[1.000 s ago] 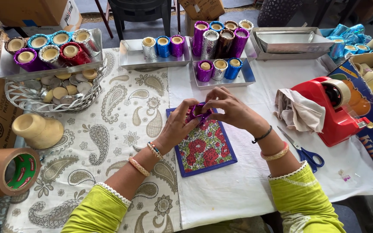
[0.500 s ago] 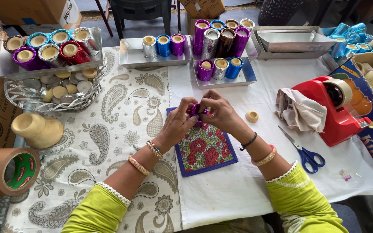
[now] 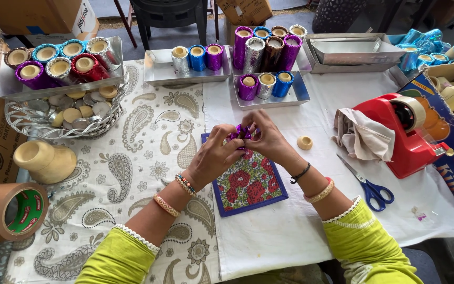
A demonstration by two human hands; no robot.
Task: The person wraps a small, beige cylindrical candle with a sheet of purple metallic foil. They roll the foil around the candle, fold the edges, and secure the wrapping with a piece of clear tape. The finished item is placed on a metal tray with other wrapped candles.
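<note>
Purple foil piece [image 3: 241, 131] pinched between left hand [image 3: 214, 155], right hand [image 3: 270, 139]

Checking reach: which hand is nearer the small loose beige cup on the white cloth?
Right. The right hand is just left of the small beige cup, a short gap apart. The left hand is farther left, beyond the purple foil piece both hands pinch.

Both hands, left [image 3: 214, 156] and right [image 3: 269, 141], meet, fingers pinched together.

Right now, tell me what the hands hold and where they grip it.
Both hands, left and right, pinch a small purple foil piece between their fingertips, one on each side, above the floral mat. What the foil wraps cannot be told.
</note>
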